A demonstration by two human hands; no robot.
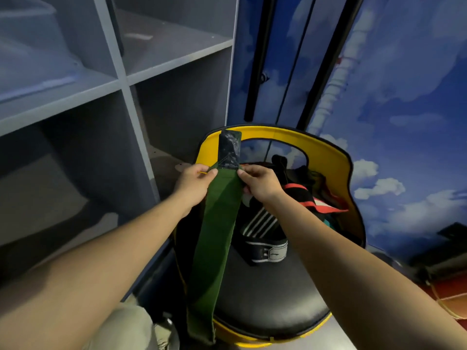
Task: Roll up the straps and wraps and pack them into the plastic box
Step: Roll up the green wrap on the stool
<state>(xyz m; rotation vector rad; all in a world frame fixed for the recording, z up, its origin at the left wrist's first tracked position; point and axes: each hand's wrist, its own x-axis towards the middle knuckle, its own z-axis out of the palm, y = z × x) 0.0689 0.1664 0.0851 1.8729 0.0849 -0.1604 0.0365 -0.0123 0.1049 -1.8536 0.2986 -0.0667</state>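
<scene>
Both hands are pinching the green wrap (214, 238) at its top corners, left hand (194, 184) and right hand (257, 181), just below the black tab (229, 150), so rolling is judged to be only starting. The wrap is hanging over the chair (273, 294) edge. Next, probably, comes folding the tab down tight. Shelves (121, 79) are crowding the left; room lies rightward. No box is showing.

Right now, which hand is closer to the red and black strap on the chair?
Right. The right hand pinches the green wrap just left of the red and black strap; the left hand holds the wrap's far edge.
</scene>
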